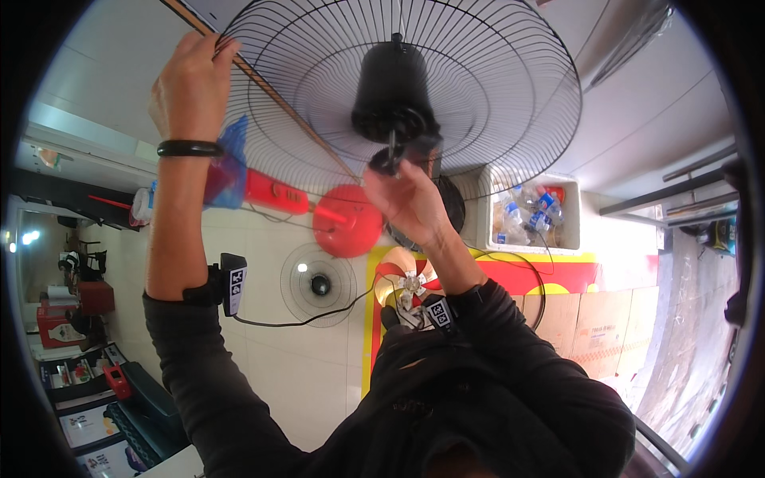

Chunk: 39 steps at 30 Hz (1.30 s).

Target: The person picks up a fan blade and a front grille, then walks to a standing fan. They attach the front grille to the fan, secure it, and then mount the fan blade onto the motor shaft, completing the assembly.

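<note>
A large black wire fan guard [550, 127] spans the top of the view, with a black fan motor [392, 88] in its middle. A thin metal shaft [391, 137] points from the motor toward me. My left hand [190, 88] is closed on the guard's rim at its left side. Just below the shaft, my right hand [410, 203] pinches a small round black knob [386, 162]. The knob is at the shaft's end; whether it is threaded on cannot be made out. Parts of my right fingers are blurred and hidden behind the knob.
A red fan base [348, 221] stands on the floor beneath the guard. Another wire grille [320, 285] and a fan blade [406, 280] lie nearer me. At right are a white box [532, 243] of plastic bottles and flattened cardboard [598, 331]. A cable [327, 320] runs from my left forearm device.
</note>
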Each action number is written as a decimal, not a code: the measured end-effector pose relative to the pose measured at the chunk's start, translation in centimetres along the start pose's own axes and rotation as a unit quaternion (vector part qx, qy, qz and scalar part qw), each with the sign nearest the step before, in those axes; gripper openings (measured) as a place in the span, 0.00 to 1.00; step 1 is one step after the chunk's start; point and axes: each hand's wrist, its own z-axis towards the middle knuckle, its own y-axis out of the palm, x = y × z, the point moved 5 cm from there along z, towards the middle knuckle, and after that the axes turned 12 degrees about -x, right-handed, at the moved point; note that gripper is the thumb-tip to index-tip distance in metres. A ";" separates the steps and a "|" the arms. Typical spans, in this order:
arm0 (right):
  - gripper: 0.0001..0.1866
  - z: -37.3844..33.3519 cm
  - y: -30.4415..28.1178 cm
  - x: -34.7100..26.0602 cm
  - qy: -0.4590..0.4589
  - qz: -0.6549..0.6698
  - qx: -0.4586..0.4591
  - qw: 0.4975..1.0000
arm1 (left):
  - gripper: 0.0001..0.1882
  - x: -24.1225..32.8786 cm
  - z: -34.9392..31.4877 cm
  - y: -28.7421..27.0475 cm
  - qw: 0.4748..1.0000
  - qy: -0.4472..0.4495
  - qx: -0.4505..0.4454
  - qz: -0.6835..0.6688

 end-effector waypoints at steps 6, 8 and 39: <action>0.09 -1.4 -1.0 0.1 0.051 0.069 -0.103 0.991 | 0.13 -0.2 0.1 0.2 0.999 -0.025 -0.019 0.009; 0.10 -1.9 -1.3 0.3 0.071 0.097 -0.125 0.985 | 0.11 -0.2 0.2 0.2 0.999 -0.025 -0.020 0.021; 0.20 -0.8 2.0 -2.5 -0.311 -0.406 0.125 0.850 | 0.07 -0.5 -1.2 0.2 0.999 0.021 0.026 -0.019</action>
